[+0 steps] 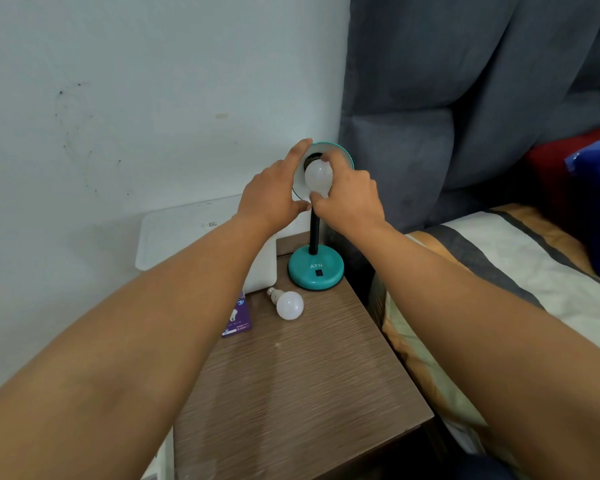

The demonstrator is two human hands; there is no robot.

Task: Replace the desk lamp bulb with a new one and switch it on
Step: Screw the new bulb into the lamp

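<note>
Right hand [352,199] wrapped around a white bulb [317,176] at the mouth of the teal lamp shade [340,150], grip clamped on it: thumb under the bulb's near end, fingers curled over the top toward the dark socket. Cannot tell whether the bulb's base sits in the socket or just short of it. Left hand [274,192] cupping the shade's left rim, fingers spread along the edge up to the top, thumb low near the right thumb; grip half closed on the shade, steadying it. Shade tilted toward the camera on a black stem [314,233] rising from a round teal base [316,268] with a small black switch [318,272] on its front.

On the brown desk [302,375], a second white bulb [288,304] lying on its side just in front of the base, screw end pointing back and left. Beside it to the left, a purple bulb carton [238,317], flat, partly under the left forearm. White flat object [194,233] leaning against the wall behind.

Lamp close to the desk's back right corner, bed [499,271] and grey headboard [447,133] right beside that edge. Near half of the desk bare, open room between the forearms.
</note>
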